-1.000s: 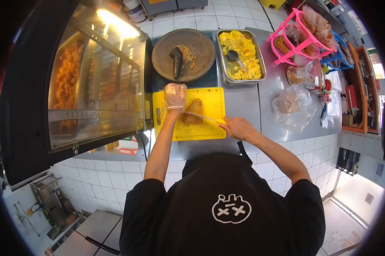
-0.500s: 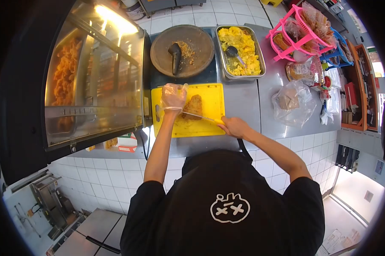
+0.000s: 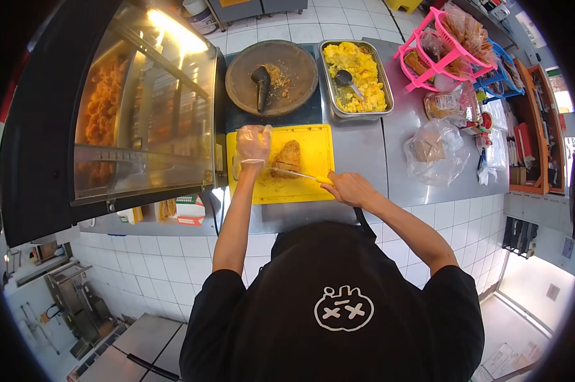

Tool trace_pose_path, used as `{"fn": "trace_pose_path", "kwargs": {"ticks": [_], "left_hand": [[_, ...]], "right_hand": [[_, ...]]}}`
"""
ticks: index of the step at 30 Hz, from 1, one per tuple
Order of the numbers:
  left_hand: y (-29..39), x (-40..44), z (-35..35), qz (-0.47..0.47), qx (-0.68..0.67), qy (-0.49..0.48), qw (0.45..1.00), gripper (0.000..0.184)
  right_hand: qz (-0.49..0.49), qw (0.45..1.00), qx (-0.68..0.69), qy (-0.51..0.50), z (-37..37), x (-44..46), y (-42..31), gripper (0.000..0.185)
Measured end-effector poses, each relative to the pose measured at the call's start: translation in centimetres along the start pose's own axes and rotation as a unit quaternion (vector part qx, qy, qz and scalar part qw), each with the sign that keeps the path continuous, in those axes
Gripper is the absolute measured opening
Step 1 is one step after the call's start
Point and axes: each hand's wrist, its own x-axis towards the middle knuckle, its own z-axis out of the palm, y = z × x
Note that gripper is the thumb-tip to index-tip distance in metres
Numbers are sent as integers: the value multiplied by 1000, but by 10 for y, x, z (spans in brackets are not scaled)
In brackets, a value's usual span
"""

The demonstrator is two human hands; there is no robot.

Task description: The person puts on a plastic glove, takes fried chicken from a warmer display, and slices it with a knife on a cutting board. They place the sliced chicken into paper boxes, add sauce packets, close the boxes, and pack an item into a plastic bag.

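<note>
A browned piece of fried food lies on the yellow cutting board. My right hand grips the yellow handle of a knife, whose blade reaches left across the food's lower part. A cut line shows in the food just above the blade. My left hand, in a clear plastic glove, is curled over the board's left side, just left of the food. Its fingertips are partly hidden, and I cannot make out anything in them.
Behind the board stands a round stone mortar with a dark pestle. A metal tray of yellow food with a ladle is beside it. Left is a lit glass cabinet; right are a plastic bag and a pink basket.
My left hand has shifted slightly left, away from the food. The knife has stayed in my right hand, its blade still across the lower part of the food.
</note>
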Motion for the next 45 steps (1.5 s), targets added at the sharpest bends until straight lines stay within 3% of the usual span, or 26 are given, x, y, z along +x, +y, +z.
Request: {"fn": "trace_pose_path", "kwargs": {"ticks": [8,11,14,17,29,35,42,45], "left_hand": [[-10,-6,0,39,37,7,999,18],[-11,-11,2,62,70,-1,996,25],[-4,-7,-9,60,21,12,998,25],[3,-3,-13,24,17,18,999,23],[-3,-9,1,41,54,-1,998,25],[-5,-17,7,-14,69,-36,997,26],[-15,-21,14,0,81,-23,996,26],[-8,-19,16,-43,48,-9,998,27]], "right_hand": [[-7,1000,27,7,18,2,-1,47],[-7,1000,23,-2,26,5,5,46],[-4,1000,24,-3,26,5,7,47],[-18,1000,12,12,23,3,9,45],[-22,1000,18,0,32,15,23,48],[-24,1000,14,3,46,19,30,46],[-41,999,4,6,57,27,43,47],[-44,999,0,12,49,30,45,48]]}}
